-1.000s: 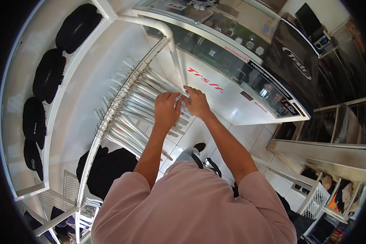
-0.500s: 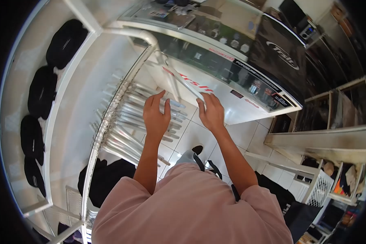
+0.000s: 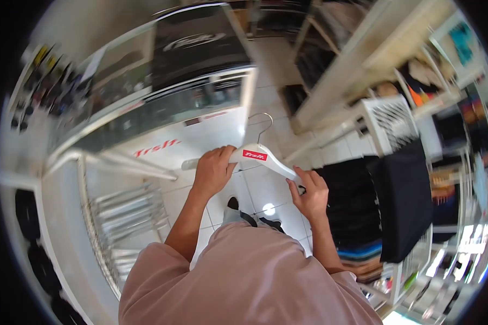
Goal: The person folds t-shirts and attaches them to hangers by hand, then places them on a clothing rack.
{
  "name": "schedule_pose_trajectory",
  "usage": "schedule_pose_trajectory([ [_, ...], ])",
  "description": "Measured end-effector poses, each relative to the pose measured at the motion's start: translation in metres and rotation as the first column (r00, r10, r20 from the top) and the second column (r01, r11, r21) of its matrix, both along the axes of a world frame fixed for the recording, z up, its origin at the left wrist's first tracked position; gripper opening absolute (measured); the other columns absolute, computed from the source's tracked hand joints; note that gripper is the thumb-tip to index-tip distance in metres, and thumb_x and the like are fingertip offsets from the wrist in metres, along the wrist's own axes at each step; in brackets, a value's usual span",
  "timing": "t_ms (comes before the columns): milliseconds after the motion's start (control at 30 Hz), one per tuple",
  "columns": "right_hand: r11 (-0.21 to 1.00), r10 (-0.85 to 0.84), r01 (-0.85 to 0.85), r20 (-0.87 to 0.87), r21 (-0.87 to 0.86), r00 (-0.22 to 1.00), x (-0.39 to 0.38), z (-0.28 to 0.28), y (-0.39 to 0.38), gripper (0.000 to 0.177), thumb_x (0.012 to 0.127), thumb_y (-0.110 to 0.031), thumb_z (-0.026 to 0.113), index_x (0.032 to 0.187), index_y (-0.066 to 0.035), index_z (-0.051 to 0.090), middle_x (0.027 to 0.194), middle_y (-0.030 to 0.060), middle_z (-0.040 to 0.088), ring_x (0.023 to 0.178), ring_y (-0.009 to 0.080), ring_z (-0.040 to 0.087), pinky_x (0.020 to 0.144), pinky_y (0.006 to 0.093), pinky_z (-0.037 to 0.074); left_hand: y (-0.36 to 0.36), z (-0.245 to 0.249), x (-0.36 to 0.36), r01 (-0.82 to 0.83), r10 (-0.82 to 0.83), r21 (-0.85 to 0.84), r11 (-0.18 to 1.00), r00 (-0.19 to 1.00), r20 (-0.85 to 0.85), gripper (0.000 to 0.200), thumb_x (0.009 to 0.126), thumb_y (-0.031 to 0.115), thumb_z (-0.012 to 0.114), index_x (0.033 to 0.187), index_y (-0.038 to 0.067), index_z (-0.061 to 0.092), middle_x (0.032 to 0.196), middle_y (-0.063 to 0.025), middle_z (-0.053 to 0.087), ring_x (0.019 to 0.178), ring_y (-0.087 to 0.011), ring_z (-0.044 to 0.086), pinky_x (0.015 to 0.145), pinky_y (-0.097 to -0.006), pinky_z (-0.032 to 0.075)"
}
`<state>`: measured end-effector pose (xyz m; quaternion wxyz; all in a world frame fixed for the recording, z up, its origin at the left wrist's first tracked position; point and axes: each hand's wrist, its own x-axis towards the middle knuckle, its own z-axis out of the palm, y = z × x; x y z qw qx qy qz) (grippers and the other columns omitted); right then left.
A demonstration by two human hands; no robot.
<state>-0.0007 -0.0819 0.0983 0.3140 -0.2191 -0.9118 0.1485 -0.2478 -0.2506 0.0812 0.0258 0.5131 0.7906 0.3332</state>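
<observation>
Over the floor [image 3: 257, 187], head view: 1 white hanger [image 3: 271, 161] sits roughly level in front of the person, w/ 2 hands on it. Its left arm is wrapped by the left hand [image 3: 214, 172], fingers closed round it; the right hand [image 3: 309, 196] grips the right tip, fingers curled on it. 1 wire hook [image 3: 263, 126] points away, 1 red label [image 3: 255, 155] sits near the middle. Lower left, 1 rack [image 3: 122, 216] w/ more hangers, too blurred to count. Beyond: 1 glass counter [image 3: 162, 108]. To the right: 1 white basket [image 3: 390, 122].
</observation>
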Motion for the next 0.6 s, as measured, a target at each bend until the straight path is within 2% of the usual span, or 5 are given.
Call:
schedule_pose_trajectory([
  [167,0.935,-0.323,0.337,-0.125,0.112,0.938,0.113,-0.020,-0.001,0.055,0.075,-0.002,0.084,0.129,-0.013,0.077,0.102,0.0052,0.073,0.083,0.0245,0.070,0.072,0.0381,0.057,0.092,-0.004,0.120,0.364,-0.365,0.038,0.931,0.930,0.047,0.028,0.089,0.013,0.076,0.112,0.002,0.064,0.097,-0.0169,0.072,0.093,-0.0393,0.070,0.081,-0.0512,0.054],
  [333,0.790,-0.581,0.602,-0.170,0.116,0.796,0.235,-0.023,-0.006,0.057,0.073,-0.001,0.084,0.128,-0.015,0.079,0.100,0.0038,0.073,0.080,0.0219,0.069,0.070,0.0361,0.056,0.157,0.005,0.233,0.669,-0.699,0.215,0.712,0.704,0.126,0.033,0.097,0.023,0.075,0.119,0.000,0.068,0.100,-0.0176,0.074,0.092,-0.0397,0.070,0.085,-0.0489,0.055],
  [367,0.755,-0.625,0.645,-0.172,0.116,0.762,0.257,-0.025,-0.009,0.058,0.072,-0.001,0.084,0.128,-0.015,0.079,0.100,0.0038,0.073,0.080,0.0222,0.069,0.070,0.0362,0.056,0.166,0.012,0.250,0.707,-0.735,0.204,0.677,0.660,0.155,0.034,0.100,0.023,0.073,0.124,-0.001,0.070,0.109,-0.0203,0.075,0.101,-0.0407,0.070,0.090,-0.0473,0.055],
  [467,0.646,-0.734,0.757,-0.191,0.101,0.652,0.314,-0.032,-0.017,0.058,0.072,-0.001,0.083,0.128,-0.014,0.080,0.099,0.0047,0.073,0.081,0.0229,0.070,0.072,0.0376,0.056,0.199,0.002,0.291,0.749,-0.778,0.213,0.627,0.585,0.230,0.037,0.100,0.027,0.073,0.125,-0.001,0.070,0.107,-0.0192,0.074,0.103,-0.0394,0.069,0.093,-0.0467,0.054],
  [600,0.502,-0.844,0.861,-0.171,0.081,0.508,0.366,-0.037,-0.030,0.056,0.075,-0.002,0.084,0.130,-0.014,0.079,0.097,0.0058,0.073,0.081,0.0239,0.070,0.073,0.0387,0.057,0.256,-0.017,0.326,0.768,-0.750,0.323,0.552,0.627,-0.208,0.041,0.094,0.018,0.080,0.131,0.004,0.069,0.116,-0.0156,0.072,0.106,-0.0374,0.068,0.094,-0.0455,0.054],
])
